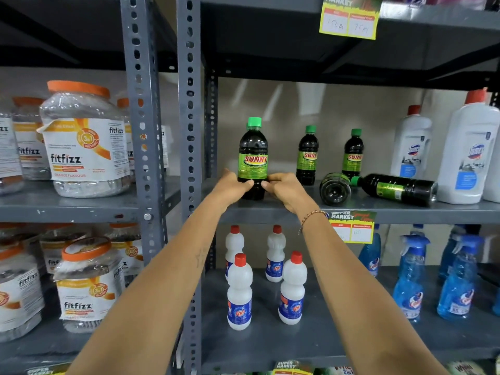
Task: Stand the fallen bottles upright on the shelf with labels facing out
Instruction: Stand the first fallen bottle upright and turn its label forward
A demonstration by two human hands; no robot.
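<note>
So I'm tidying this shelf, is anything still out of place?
Yes: two Sunny bottles lie on their sides right of the standing ones, one base-out, one cap-left, beside the white Domex bottle.

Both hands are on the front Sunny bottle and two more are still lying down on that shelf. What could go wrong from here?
1. The upright Sunny bottle stands near the shelf's front edge; letting go carelessly with the left hand or right hand could tip it off.
2. The fallen bottle pointing its base outward is round and could roll forward if nudged.
3. The sideways fallen bottle lies close to the white Domex bottle; lifting it may bump that one.
</note>
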